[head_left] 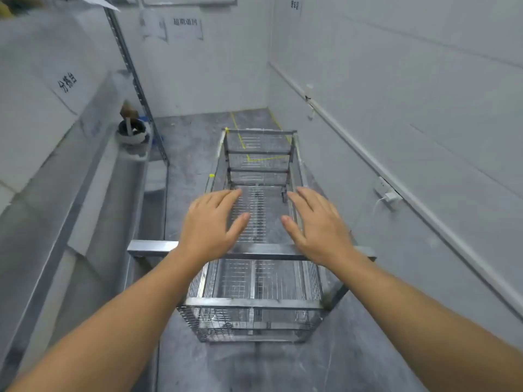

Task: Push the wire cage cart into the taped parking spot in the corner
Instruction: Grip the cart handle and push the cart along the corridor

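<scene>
left fingers point(236, 195): spread wide and flat, gripping nothing, tips pointing toward the top of the frame over the cart's mesh.
right fingers point(298, 198): the same, splayed wide, thumb angled in toward the other thumb, nothing held.
left hand point(210, 224): centre of the frame, palm down, wrist crossing the near top bar; whether it touches the bar i cannot tell.
right hand point(319, 226): just right of centre, palm down, wrist over the same bar; contact not clear either.
forearms: bare, coming in from the lower left and lower right corners.
near top bar point(152, 247): flat steel rail running across the frame under both wrists.
wire cage cart point(254, 292): centre of the frame, steel frame with wire mesh sides and floor, long axis pointing away toward the top of the frame, nothing in it.
yellow tape lines point(240, 138): on the grey floor in the upper centre, seen through and past the cart's far end, reaching toward the corner where the walls meet; the far end overlaps the taped outline in this view.
right wall: white, close beside the cart, with a white conduit strip point(353, 142) running diagonally and a socket block point(389, 195) on it.
left side: long steel bench point(85, 216), with a round white and black object point(133, 132) at its far end, upper left.
signs point(185, 26): paper sheets on the far wall, top centre.
</scene>
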The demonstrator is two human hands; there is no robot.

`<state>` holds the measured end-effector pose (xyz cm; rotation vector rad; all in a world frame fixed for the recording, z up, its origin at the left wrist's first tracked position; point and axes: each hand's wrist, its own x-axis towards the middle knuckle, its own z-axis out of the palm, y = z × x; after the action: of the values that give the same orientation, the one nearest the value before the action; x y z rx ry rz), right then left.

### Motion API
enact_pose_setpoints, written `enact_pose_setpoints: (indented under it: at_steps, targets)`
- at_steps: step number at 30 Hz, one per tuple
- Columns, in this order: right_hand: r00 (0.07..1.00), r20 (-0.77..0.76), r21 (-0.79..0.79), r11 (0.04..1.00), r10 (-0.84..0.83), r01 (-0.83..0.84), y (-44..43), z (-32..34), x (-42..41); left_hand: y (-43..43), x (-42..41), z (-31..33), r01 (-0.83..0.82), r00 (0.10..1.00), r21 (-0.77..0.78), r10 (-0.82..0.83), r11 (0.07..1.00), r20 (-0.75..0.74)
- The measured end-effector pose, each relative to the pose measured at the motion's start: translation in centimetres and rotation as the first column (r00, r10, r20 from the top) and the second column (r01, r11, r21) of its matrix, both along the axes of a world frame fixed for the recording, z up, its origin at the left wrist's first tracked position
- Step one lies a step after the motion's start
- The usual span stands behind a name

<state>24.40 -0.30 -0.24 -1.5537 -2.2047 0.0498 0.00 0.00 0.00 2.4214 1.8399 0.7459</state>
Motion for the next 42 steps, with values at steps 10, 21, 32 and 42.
enact_pose_setpoints:
  at_steps: [10, 21, 32, 42]
  targets:
    - [0.984, 0.171, -0.067, 0.997, 0.056, -0.045, -3.5, -5.6, -0.1, -2.4, -3.7, -5.3, 0.100, 0.969, -0.137, -0.128, 0.986, -0.213]
    - [0.942, 0.306, 0.114, 0.987, -0.141, 0.111, -2.2, -7.3, -1.4, -0.3, -5.2, -5.2, 0.143, 0.925, -0.039, -0.147, 0.989, -0.351]
    - [0.950, 0.274, 0.221, 0.972, -0.146, 0.086, 2.7, -7.8, 0.3, 3.9, -3.5, -5.7, 0.183, 0.926, 0.028, -0.163, 0.983, -0.342]
    - [0.964, 0.233, 0.219, 0.973, -0.131, 0.080, 9.9, -8.0, 2.1, 10.4, -1.7, -5.7, 0.127, 0.935, 0.011, -0.116, 0.992, -0.336]
